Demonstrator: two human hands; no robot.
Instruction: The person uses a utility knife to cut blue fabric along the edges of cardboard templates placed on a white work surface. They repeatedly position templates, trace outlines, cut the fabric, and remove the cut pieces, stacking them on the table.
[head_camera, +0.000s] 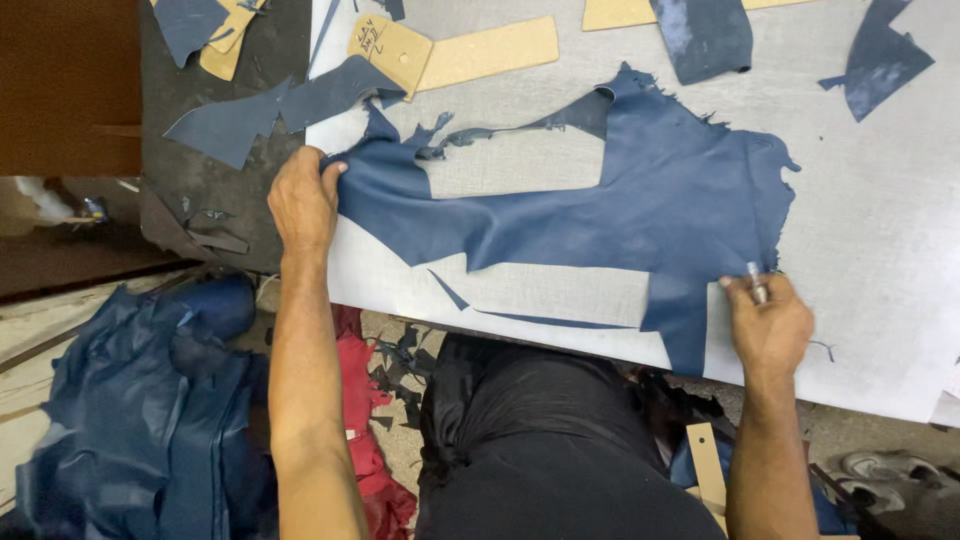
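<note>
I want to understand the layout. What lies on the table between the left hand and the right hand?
In the head view, the blue leather sheet spans from the left hand to the right hand; its cut-outs show bare grey cutting board.

A large, irregular piece of dark blue leather (640, 195) lay flat on the pale grey board; its edges were ragged and a rectangular notch had been cut from its upper middle. A small metal tool (757, 281) stood at its lower right edge; a narrow tab hung toward the board's near edge.
</note>
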